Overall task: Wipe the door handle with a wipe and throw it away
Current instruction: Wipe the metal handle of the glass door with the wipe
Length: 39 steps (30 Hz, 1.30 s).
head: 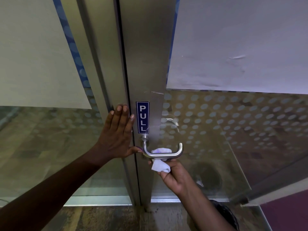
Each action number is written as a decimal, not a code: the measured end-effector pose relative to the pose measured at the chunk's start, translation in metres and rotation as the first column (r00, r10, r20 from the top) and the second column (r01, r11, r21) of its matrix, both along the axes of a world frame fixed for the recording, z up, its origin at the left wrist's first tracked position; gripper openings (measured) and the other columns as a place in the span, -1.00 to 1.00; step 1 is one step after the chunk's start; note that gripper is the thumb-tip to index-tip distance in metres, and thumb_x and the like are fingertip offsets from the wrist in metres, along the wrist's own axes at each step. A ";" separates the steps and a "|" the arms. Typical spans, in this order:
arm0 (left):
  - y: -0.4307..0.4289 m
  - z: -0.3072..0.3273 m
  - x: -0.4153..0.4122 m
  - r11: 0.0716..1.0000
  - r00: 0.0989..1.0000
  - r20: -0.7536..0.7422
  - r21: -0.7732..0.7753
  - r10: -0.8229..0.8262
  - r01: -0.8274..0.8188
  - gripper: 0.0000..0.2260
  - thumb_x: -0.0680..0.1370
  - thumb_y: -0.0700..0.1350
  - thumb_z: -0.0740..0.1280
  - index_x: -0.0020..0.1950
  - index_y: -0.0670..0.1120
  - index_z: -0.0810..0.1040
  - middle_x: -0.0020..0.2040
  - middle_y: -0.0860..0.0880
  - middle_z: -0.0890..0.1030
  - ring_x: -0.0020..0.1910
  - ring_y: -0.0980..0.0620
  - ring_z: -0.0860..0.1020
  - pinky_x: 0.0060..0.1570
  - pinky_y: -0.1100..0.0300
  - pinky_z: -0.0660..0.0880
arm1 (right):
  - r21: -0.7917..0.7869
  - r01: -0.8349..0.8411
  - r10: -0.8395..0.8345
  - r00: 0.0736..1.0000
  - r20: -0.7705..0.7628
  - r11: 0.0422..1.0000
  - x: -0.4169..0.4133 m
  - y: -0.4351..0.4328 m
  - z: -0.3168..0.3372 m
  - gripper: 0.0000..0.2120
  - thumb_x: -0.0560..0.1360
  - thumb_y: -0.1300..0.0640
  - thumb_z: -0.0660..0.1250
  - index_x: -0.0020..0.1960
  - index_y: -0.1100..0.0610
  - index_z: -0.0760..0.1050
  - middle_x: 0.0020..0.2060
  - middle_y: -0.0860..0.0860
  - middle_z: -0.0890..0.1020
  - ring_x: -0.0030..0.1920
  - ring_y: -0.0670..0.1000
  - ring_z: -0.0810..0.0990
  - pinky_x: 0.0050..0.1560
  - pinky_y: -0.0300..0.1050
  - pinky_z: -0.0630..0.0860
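Note:
A brushed steel U-shaped door handle (pixel 162 153) juts from the metal door stile below a blue PULL sign (pixel 142 117). My right hand (pixel 175 175) comes up from below and grips a crumpled white wipe (pixel 160 165), which is pressed around the handle's horizontal bar; part of the wipe shows behind the bar. My left hand (pixel 117 132) lies flat with fingers spread against the door edge and frame, just left of the handle, its thumb touching the handle's base.
The metal stile (pixel 146 64) carries a glass door panel (pixel 233 130) with frosted dots and a sheet of paper taped above. A fixed glass panel (pixel 41 130) stands to the left. Patterned floor lies below, and a purple area at the lower right.

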State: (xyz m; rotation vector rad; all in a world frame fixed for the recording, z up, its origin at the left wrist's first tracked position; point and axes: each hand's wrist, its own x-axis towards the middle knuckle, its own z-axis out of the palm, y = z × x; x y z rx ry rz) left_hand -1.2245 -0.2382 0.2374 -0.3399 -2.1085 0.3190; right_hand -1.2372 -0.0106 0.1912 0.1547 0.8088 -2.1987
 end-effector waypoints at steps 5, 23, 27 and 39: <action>-0.001 -0.001 0.000 1.000 1.000 0.013 -0.008 0.012 -0.012 -0.08 0.52 0.45 -0.14 0.56 -0.28 -0.09 0.57 -0.29 -0.18 0.56 -0.26 -0.15 0.53 -0.15 -0.17 | -0.081 0.036 -0.019 0.978 0.210 0.996 0.001 -0.004 0.001 -0.72 0.40 0.58 0.18 -0.10 0.35 0.61 -0.08 0.23 0.63 -0.14 0.10 0.63 -0.06 -0.07 0.59; 0.002 0.001 0.000 1.000 1.000 -0.007 -0.011 0.020 -0.020 -0.12 0.54 0.42 -0.14 0.56 -0.28 -0.07 0.57 -0.29 -0.18 0.56 -0.26 -0.16 0.53 -0.14 -0.19 | -0.169 0.122 -0.080 0.968 0.238 0.978 -0.040 0.046 0.007 -0.62 -0.04 0.50 0.59 -0.31 0.32 0.54 -0.26 0.18 0.58 -0.28 -0.09 0.48 -0.34 -0.31 0.55; 0.002 0.001 0.001 1.000 1.000 -0.009 -0.013 0.019 -0.019 -0.12 0.55 0.41 -0.13 0.55 -0.29 -0.06 0.57 -0.29 -0.18 0.56 -0.26 -0.16 0.53 -0.15 -0.19 | 0.036 0.067 -0.064 0.995 -0.074 0.997 -0.046 0.047 0.018 -0.95 0.24 0.36 0.40 -0.36 0.25 0.56 -0.25 0.13 0.52 -0.27 -0.04 0.57 -0.07 -0.28 0.53; 0.003 0.000 0.000 1.000 1.000 -0.011 0.007 0.025 -0.025 -0.12 0.55 0.42 -0.13 0.56 -0.28 -0.07 0.57 -0.28 -0.20 0.56 -0.24 -0.18 0.52 -0.13 -0.21 | 0.134 0.555 -0.403 0.730 -0.552 0.821 -0.042 0.067 0.036 -0.64 0.24 0.67 0.24 -0.16 0.29 0.52 -0.13 0.13 0.47 -0.20 -0.02 0.50 -0.21 -0.28 0.45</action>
